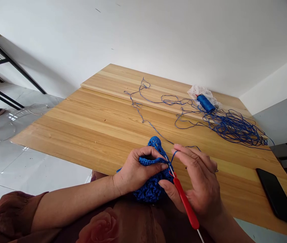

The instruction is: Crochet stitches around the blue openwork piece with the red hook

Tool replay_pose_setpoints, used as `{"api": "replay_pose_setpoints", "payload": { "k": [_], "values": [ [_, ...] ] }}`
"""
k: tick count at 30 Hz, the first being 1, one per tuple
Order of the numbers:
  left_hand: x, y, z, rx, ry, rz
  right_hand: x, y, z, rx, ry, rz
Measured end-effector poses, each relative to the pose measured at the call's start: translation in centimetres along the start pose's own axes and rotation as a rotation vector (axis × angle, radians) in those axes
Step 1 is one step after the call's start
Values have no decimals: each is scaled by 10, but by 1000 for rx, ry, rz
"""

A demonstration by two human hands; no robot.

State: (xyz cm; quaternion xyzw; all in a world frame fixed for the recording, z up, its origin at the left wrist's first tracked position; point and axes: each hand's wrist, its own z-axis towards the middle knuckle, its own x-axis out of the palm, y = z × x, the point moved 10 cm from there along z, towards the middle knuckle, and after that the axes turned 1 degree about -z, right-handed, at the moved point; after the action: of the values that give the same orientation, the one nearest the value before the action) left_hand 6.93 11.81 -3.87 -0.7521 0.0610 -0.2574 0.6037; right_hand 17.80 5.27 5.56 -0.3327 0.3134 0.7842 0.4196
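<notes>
My left hand (138, 168) pinches the edge of a blue crocheted piece (150, 192) between thumb and fingers. The piece hangs below that hand, near my lap, and part of it is hidden behind the hand. A crochet hook (185, 202) with a red handle lies across the thumb side of my right hand (199, 179); its metal tip is at the stitches by my left fingertips. My right fingers are stretched forward, with blue yarn (174, 156) running from the work up to the index finger. The thumb lies beside the handle.
On the wooden table (82, 125), a loose tangle of blue yarn (234, 128) lies at the right. Behind it, a blue yarn spool (206, 103) rests by a clear plastic bag (196, 90). A black phone (277, 195) is near the right edge. Strands trail across the table.
</notes>
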Motion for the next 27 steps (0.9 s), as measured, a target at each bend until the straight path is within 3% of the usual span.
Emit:
{"api": "replay_pose_setpoints", "payload": {
  "k": [5, 10, 17, 22, 24, 27],
  "values": [
    [1, 0, 0, 11, 7, -9, 36, -13, -1, 145, 275, 178],
    [-7, -3, -1, 37, -57, 60, 4, -3, 1, 10, 41, -5],
    [-16, -17, -2, 214, -162, 329, -2, 17, -6, -105, 39, -163],
    [-10, -32, -4, 343, -134, 519, 7, 24, -10, -147, 81, -215],
    [-10, -33, -2, 324, -116, 519, 8, 25, -11, -145, 102, -203],
    [-11, -15, 2, 137, -34, 325, 9, 20, -12, -98, 155, -73]
  ]
}}
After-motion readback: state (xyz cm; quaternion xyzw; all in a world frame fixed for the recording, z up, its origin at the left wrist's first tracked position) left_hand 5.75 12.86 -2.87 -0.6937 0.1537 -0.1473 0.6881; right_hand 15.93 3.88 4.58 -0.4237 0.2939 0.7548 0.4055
